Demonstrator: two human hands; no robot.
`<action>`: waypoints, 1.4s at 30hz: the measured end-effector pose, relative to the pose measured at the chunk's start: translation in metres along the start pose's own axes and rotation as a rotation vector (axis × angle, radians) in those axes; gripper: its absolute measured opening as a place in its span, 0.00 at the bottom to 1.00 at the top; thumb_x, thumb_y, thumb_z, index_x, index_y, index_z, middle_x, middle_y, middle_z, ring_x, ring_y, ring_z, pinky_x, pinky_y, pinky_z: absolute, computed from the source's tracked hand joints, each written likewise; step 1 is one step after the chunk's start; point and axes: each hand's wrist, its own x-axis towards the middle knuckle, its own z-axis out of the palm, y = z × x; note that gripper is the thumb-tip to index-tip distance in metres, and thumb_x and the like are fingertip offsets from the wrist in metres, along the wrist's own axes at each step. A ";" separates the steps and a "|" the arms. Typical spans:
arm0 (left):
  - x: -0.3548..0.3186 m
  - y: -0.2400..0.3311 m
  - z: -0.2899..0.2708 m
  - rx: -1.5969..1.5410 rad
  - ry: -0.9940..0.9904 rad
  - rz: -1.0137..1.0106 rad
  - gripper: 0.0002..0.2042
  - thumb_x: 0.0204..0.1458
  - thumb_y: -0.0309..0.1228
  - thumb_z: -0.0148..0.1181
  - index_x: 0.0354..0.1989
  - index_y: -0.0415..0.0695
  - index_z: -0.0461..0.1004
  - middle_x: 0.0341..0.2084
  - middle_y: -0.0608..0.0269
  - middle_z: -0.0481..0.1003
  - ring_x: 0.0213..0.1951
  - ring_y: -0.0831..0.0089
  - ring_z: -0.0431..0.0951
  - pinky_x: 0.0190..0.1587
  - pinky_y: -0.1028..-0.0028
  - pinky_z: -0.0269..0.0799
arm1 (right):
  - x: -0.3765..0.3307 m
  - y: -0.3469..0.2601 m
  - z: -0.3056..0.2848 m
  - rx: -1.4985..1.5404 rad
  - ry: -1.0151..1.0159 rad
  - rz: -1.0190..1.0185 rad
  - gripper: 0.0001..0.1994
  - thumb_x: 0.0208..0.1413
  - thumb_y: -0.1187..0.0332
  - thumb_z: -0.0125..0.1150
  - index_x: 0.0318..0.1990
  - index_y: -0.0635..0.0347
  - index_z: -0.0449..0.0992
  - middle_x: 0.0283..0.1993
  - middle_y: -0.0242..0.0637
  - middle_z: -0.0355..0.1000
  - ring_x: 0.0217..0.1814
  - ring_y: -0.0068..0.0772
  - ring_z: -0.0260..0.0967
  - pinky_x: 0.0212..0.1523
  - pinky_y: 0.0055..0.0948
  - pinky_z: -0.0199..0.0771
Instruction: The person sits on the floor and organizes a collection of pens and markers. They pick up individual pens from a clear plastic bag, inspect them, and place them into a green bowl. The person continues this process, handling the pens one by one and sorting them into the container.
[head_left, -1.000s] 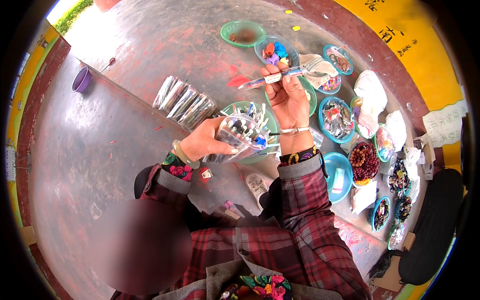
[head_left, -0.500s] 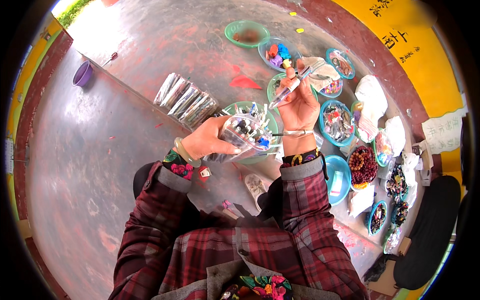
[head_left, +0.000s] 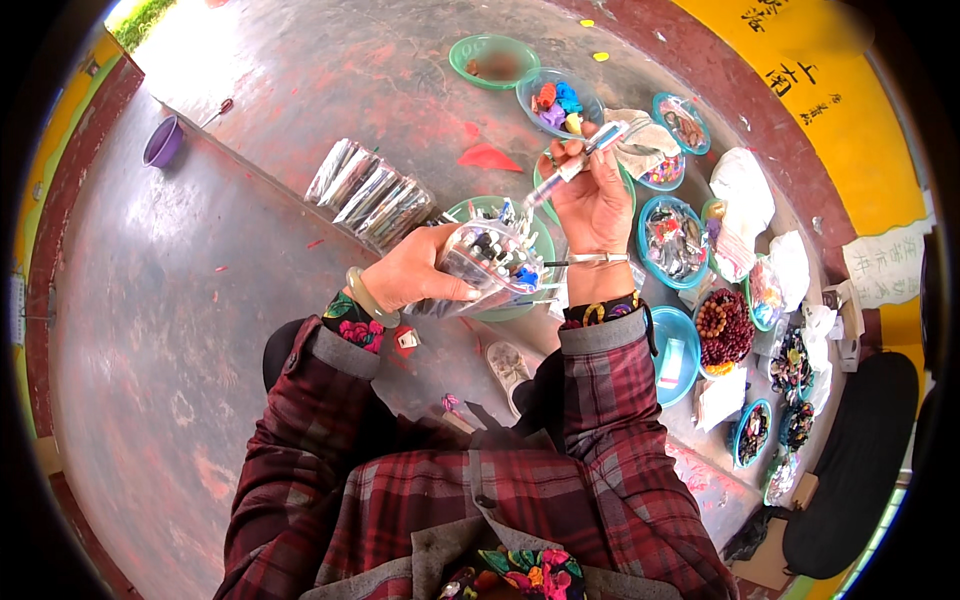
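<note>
My left hand (head_left: 405,272) is closed round a clear plastic bag (head_left: 455,285) packed with pens, their ends sticking out at its open top. To its right, my right hand (head_left: 598,215) is raised palm up, fingers bent round a pale pen (head_left: 560,180) with a dark section, slightly blurred. The pen slants down and left toward the bag. Behind the bag stands a green basin (head_left: 545,240) with more pens in it, partly hidden by my left hand and the bag. Another thin dark pen reaches from the bag toward my right wrist.
Filled pen bags (head_left: 370,195) lie in a row left of the green basin. Basins of small goods crowd the right side, among them a blue one (head_left: 643,250) and a bowl of dark red beads (head_left: 728,335). A purple basin (head_left: 163,142) stands far left.
The pen in my right hand has shifted up and left, and its lower end now sits nearer the bag's top. My left hand and the bag have barely moved.
</note>
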 end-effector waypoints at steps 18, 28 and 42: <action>0.000 -0.001 0.000 0.012 -0.007 0.008 0.27 0.39 0.26 0.67 0.51 0.36 0.67 0.42 0.64 0.73 0.44 0.78 0.69 0.52 0.74 0.63 | 0.003 -0.001 -0.002 -0.301 0.178 0.026 0.28 0.54 0.42 0.52 0.38 0.65 0.72 0.20 0.30 0.63 0.21 0.23 0.58 0.26 0.23 0.58; 0.001 -0.001 0.000 -0.010 0.002 0.019 0.26 0.40 0.25 0.66 0.51 0.36 0.67 0.43 0.64 0.73 0.45 0.77 0.70 0.51 0.74 0.64 | 0.002 -0.004 0.002 -0.209 0.154 0.125 0.22 0.55 0.49 0.52 0.32 0.64 0.72 0.16 0.31 0.59 0.20 0.25 0.56 0.23 0.25 0.55; 0.000 -0.002 -0.002 0.001 0.011 0.029 0.27 0.40 0.25 0.66 0.51 0.36 0.67 0.43 0.64 0.73 0.45 0.78 0.70 0.52 0.74 0.63 | 0.006 -0.005 0.001 -0.103 0.185 0.117 0.16 0.57 0.58 0.46 0.36 0.63 0.71 0.18 0.30 0.59 0.22 0.27 0.54 0.27 0.27 0.55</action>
